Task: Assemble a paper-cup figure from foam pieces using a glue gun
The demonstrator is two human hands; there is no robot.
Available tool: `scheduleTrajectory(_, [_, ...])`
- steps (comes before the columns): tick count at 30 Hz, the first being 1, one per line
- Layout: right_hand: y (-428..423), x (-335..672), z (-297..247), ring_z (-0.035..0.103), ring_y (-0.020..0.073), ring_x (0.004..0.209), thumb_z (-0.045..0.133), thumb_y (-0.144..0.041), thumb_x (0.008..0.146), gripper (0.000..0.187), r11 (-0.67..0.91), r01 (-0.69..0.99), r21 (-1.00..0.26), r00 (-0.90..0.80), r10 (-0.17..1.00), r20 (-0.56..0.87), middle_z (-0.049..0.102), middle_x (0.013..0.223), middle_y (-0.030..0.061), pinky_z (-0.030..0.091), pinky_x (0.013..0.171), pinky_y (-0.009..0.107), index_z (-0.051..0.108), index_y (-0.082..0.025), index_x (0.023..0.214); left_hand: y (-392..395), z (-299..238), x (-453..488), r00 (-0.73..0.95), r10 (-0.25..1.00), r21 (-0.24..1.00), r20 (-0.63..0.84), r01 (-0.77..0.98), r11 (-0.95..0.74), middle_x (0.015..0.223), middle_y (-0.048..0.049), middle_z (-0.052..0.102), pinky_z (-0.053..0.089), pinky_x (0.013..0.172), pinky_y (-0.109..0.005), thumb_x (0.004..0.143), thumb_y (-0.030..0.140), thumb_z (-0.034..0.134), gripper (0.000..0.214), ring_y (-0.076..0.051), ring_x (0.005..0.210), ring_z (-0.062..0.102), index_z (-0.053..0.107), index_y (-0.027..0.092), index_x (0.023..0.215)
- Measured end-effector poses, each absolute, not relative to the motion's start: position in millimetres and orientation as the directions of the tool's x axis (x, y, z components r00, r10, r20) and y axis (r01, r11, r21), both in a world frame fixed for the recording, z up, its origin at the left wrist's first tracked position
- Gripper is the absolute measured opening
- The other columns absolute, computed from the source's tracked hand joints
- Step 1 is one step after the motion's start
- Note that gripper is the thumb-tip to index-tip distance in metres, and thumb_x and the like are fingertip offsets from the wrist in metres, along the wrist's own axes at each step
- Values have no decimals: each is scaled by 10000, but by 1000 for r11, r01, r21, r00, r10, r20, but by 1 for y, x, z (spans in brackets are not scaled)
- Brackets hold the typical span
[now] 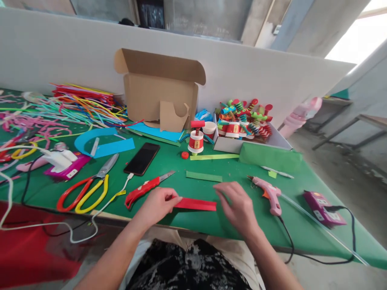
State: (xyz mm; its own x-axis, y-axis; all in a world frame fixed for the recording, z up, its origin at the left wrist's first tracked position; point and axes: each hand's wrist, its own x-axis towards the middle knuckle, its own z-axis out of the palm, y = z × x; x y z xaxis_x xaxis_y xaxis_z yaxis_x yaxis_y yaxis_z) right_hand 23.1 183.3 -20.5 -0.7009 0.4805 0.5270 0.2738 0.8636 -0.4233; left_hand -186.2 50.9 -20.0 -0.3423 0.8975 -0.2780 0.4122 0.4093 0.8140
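Note:
Between thumb and fingers, my left hand (pixel 161 204) pinches the left end of a red paper strip (pixel 198 204), which looks creased along its length. Just past the strip's right end hovers my right hand (pixel 236 204), fingers apart and nothing visible in them. A green paper strip (pixel 204 176) lies flat beyond the red one. To the left of my left hand is a red utility knife (pixel 145 190) with its blade out. A pink glue gun (pixel 269 193) with a clear glue stick rests right of my right hand. Farther back stands a paper-cup figure (pixel 196 141) with a red top.
Red-and-yellow scissors (pixel 90 187), a phone (pixel 142 158) and a white cable lie left. Behind are a cardboard box (pixel 160 88) and a white box (pixel 254 143) of cup figures. Pipe cleaners (pixel 84 104) pile far left. A purple power block (pixel 323 207) sits right.

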Motion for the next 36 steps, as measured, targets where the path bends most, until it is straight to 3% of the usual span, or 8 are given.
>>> scheduleTrajectory(2, [169, 12, -24, 650, 184, 880, 443, -149, 967, 275, 857, 104, -504, -819, 361, 445, 708, 950, 89, 545, 760, 285, 692, -208, 1069, 61, -21, -177, -329, 917, 753, -226, 538, 379, 558, 9, 590, 298, 547, -262, 827, 402, 519, 311, -153, 565, 505, 625, 187, 629])
scheduleTrajectory(4, [162, 3, -32, 640, 179, 837, 427, -152, 975, 289, 841, 82, -535, -879, 314, 360, 693, 908, 82, 535, 728, 271, 704, -207, 1038, 69, -20, -168, -326, 923, 656, -202, 655, 375, 634, -13, 660, 308, 565, -271, 862, 317, 519, 278, -171, 621, 564, 663, 196, 657])
scheduleTrajectory(7, [164, -2, -46, 629, 174, 814, 447, -164, 974, 281, 798, 165, -580, -890, 374, 261, 668, 891, 73, 527, 719, 269, 724, -204, 1005, 66, -18, -169, -376, 919, 513, -122, 769, 382, 731, -32, 710, 350, 593, -284, 916, 285, 500, 254, -196, 683, 616, 693, 215, 766])
scheduleTrajectory(11, [171, 2, -53, 622, 181, 849, 467, -169, 967, 289, 774, 208, -598, -888, 406, 217, 640, 926, 81, 528, 742, 280, 725, -208, 1091, 33, -24, -208, -428, 860, 221, 279, 900, 376, 1044, -125, 703, 447, 784, -376, 936, 305, 488, 243, -286, 965, 606, 684, 183, 1015])
scheduleTrajectory(14, [171, 4, -51, 613, 186, 857, 463, -180, 969, 305, 782, 210, -587, -888, 403, 219, 624, 932, 83, 531, 752, 293, 719, -226, 1130, 10, -37, -239, -363, 878, 59, 312, 930, 363, 1073, -141, 683, 471, 776, -420, 924, 280, 480, 299, -314, 946, 586, 648, 172, 1147])
scheduleTrajectory(18, [170, 3, -49, 609, 182, 855, 468, -197, 970, 309, 764, 214, -609, -882, 420, 216, 613, 936, 77, 540, 767, 303, 708, -257, 1155, -3, -48, -249, -348, 894, 64, 282, 937, 344, 1008, -131, 668, 488, 799, -428, 934, 191, 405, 357, -296, 903, 588, 620, 155, 1217])
scheduleTrajectory(25, [170, 2, -47, 612, 186, 877, 461, -222, 976, 323, 746, 229, -625, -878, 436, 198, 610, 973, 83, 553, 800, 323, 669, -249, 1222, -24, -45, -237, -294, 895, 293, 335, 935, 198, 1128, -122, 599, 497, 864, -377, 968, 164, 344, 384, -244, 1009, 591, 538, 161, 1299])
scheduleTrajectory(36, [170, 3, -48, 610, 183, 853, 470, -242, 978, 303, 764, 231, -603, -879, 429, 207, 598, 948, 80, 559, 763, 316, 689, -247, 1188, -31, -47, -241, -87, 901, 124, 425, 992, 38, 1144, -105, 669, 483, 878, -437, 936, 77, 376, 415, -261, 1020, 587, 553, 187, 1295])
